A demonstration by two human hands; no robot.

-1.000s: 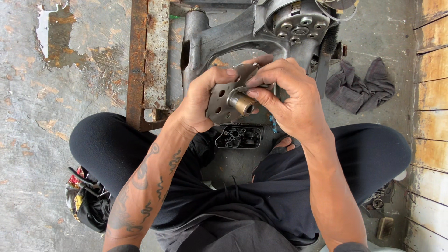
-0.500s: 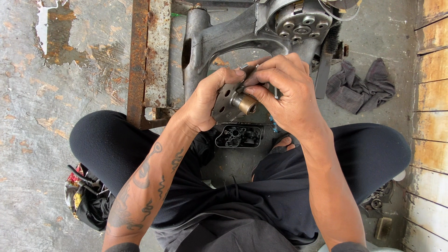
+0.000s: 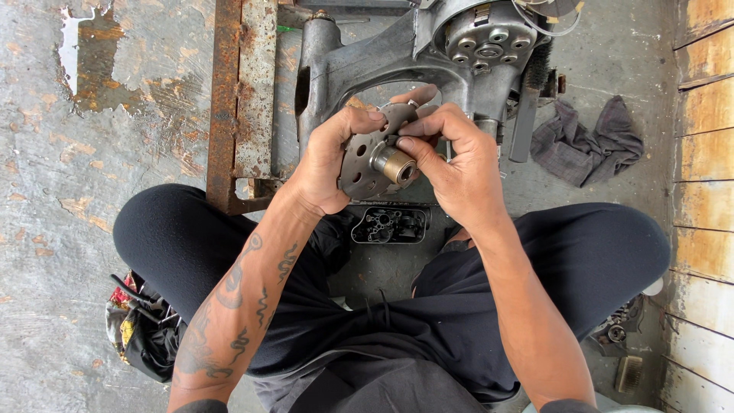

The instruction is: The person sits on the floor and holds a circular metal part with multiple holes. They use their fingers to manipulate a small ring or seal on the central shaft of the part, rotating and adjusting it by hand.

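Head view, looking straight down: left hand [image 3: 325, 164] clamps the rim of a round perforated metal disc [image 3: 365, 162] at centre frame, thumb hooked over its top edge. Right hand [image 3: 459, 164] pinches a brass-coloured bushing [image 3: 397, 164] at the disc's hub, fingertips closed around it. Looks like the bushing is being seated or worked in the hub bore; I can't tell which way. Next move would call for a steady grip on the disc and a straight, square push or pull on that sleeve. Above sits a grey engine casing [image 3: 428, 53], a rusty steel frame [image 3: 241, 99] upper left, a dark rag [image 3: 589, 141] upper right.
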